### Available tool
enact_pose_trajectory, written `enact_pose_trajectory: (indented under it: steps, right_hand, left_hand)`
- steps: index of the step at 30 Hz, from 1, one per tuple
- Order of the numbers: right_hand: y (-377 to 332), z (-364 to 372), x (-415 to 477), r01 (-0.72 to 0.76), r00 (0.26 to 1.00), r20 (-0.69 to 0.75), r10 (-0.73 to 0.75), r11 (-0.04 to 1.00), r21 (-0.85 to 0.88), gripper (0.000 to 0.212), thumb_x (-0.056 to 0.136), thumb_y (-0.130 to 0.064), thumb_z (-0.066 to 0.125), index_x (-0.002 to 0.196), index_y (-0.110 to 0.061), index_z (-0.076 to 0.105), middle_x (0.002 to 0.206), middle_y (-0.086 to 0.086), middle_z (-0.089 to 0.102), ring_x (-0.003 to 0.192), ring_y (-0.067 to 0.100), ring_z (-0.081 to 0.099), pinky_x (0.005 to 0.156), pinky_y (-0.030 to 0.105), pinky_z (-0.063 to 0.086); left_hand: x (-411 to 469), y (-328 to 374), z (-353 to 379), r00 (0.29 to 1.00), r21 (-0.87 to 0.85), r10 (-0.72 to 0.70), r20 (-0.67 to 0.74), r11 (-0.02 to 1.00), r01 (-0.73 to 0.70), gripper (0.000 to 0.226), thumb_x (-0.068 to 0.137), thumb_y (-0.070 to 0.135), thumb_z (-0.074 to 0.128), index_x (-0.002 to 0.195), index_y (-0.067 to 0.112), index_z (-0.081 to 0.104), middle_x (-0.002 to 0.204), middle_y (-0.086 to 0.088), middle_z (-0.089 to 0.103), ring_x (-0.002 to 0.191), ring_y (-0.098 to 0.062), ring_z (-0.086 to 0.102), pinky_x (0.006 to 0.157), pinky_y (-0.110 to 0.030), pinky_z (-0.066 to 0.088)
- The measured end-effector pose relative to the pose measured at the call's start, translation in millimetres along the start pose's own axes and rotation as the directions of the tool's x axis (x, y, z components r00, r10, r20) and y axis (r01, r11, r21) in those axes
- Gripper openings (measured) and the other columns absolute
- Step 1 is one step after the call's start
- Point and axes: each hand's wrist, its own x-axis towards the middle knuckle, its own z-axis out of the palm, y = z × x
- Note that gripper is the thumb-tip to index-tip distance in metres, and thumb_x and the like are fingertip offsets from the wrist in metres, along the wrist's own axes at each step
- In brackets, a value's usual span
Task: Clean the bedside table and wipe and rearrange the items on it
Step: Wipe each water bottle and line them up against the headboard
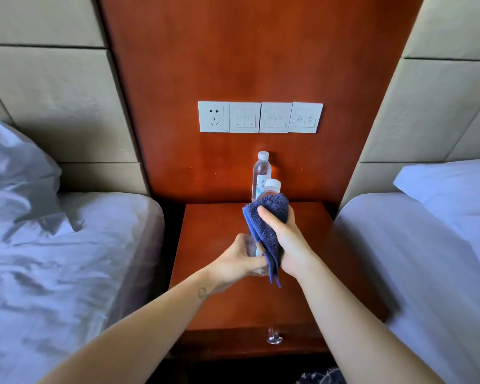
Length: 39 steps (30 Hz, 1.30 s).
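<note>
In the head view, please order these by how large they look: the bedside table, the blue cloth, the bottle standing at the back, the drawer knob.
1. bedside table
2. blue cloth, though it is held nearer the camera, which flatters it
3. standing bottle
4. drawer knob

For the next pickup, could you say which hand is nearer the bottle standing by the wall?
Right. The right hand, gripping the blue cloth, is in front of the standing bottle; the left hand is nearer the person.
</note>
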Motion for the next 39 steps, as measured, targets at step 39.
enact_pose_trajectory:
  steps: [39]
  right_hand:
    - [-3, -20, -5, 0.09, 0.971, -0.176, -0.16, 0.933, -0.348, 0.031, 0.075, -0.023, 0.081, 0.102, -0.017, 0.065, 0.09, 0.006, 0.074, 0.076, 0.018, 0.073, 0.067, 0.034, 0.059]
  left_hand:
    - [22, 49, -30, 0.979, 0.521, -0.02, -0.205, 0.844, 0.127, 0.015, 0.086, 0.01, 0.057, 0.092, 0.008, 0.07, 0.083, -0.01, 0.067, 0.071, -0.02, 0.059, 0.066, -0.029, 0.049]
